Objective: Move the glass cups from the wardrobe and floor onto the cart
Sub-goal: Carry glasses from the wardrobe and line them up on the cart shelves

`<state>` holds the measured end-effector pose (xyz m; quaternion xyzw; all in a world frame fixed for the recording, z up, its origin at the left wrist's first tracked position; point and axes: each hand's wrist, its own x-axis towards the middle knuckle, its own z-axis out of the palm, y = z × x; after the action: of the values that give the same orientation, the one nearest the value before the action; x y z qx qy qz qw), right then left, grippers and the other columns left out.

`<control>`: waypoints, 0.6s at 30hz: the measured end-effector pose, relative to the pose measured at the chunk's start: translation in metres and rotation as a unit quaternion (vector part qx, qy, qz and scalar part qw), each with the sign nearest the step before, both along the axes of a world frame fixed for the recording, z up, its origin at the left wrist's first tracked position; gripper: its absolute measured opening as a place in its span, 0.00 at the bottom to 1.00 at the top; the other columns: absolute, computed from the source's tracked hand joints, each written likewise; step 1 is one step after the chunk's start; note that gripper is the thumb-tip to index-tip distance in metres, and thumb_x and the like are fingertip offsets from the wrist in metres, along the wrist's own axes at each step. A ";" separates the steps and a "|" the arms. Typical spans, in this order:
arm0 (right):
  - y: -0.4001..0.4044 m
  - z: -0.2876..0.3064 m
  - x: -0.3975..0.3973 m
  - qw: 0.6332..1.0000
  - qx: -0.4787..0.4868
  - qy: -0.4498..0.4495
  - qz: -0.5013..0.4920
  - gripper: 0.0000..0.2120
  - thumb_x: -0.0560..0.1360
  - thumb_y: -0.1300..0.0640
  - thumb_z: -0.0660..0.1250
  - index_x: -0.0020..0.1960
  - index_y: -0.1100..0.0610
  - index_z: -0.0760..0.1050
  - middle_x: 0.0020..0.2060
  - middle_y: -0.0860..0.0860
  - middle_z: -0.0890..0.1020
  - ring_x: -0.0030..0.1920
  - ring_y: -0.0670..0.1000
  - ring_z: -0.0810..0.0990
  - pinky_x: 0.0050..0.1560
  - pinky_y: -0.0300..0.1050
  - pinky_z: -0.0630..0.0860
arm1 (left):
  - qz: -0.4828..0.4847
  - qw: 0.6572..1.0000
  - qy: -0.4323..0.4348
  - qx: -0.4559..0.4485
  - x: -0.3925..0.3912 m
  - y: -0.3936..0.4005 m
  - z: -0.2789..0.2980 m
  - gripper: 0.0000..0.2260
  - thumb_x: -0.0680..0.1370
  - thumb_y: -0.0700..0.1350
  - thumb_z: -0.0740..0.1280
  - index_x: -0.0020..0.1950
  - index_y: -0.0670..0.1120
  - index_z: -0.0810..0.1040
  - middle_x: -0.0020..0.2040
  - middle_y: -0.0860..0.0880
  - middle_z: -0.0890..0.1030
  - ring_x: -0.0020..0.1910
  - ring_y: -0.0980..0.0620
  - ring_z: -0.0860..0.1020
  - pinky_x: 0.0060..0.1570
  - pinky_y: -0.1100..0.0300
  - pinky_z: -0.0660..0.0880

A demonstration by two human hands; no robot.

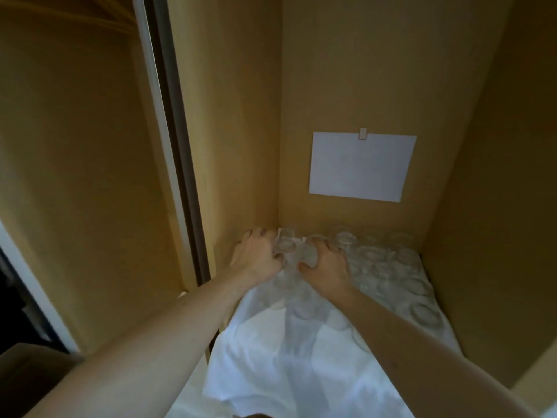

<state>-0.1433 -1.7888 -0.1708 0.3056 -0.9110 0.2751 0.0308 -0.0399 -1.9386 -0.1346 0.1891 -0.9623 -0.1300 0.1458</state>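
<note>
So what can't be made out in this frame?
- Head view: cart out of frame.
- Count of glass cups: clear glass blurs into the white cloth.
- What left hand and right hand each grip: fingers hide it.
- Paper sheet: any writing too faint.

Both bare forearms reach from the bottom of the frame toward its middle, the left from the lower left corner, the right from the lower right. The left hand (pixel 259 257) lies back-up, fingers curled forward and down, thumb tucked inward. The right hand (pixel 327 265), just beside it, is likewise knuckles-up with fingers curled. Both grip glass cups (pixel 294 251) between them.
</note>
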 end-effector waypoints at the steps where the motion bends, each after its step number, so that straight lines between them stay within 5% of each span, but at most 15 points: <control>1: 0.000 0.001 -0.003 1.000 0.003 0.000 -0.008 0.31 0.74 0.44 0.70 0.74 0.51 0.68 0.70 0.52 0.74 0.70 0.57 0.71 0.70 0.50 0.67 | -0.007 1.000 -0.002 0.004 -0.006 -0.002 -0.001 0.20 0.77 0.53 0.66 0.66 0.46 0.74 0.63 0.42 0.75 0.64 0.38 0.71 0.60 0.48 0.74; 6: 0.003 0.002 -0.029 0.999 0.008 0.009 -0.039 0.27 0.73 0.46 0.71 0.69 0.53 0.72 0.65 0.54 0.77 0.67 0.57 0.73 0.68 0.49 0.68 | -0.039 0.999 0.017 0.028 -0.042 -0.007 -0.004 0.21 0.78 0.52 0.66 0.71 0.50 0.74 0.65 0.44 0.75 0.66 0.40 0.72 0.64 0.50 0.72; 12: 0.007 0.003 -0.085 0.998 -0.011 -0.006 -0.068 0.31 0.76 0.45 0.71 0.75 0.54 0.68 0.70 0.55 0.73 0.70 0.59 0.70 0.68 0.52 0.71 | -0.061 0.997 0.028 0.038 -0.107 -0.014 -0.016 0.19 0.78 0.51 0.67 0.68 0.46 0.75 0.63 0.44 0.75 0.64 0.41 0.72 0.62 0.50 0.74; 18: 0.013 -0.005 -0.151 0.996 -0.004 -0.016 -0.092 0.32 0.76 0.45 0.70 0.76 0.55 0.67 0.70 0.55 0.73 0.70 0.58 0.71 0.71 0.52 0.69 | -0.090 0.995 0.002 0.049 -0.187 -0.017 -0.031 0.26 0.78 0.52 0.66 0.75 0.47 0.70 0.70 0.44 0.70 0.70 0.42 0.68 0.67 0.47 0.72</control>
<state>-0.2939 -1.7756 -0.1758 0.2160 -0.9346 0.2795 0.0424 -0.2266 -1.9558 -0.1654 0.1083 -0.9676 -0.1901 0.1265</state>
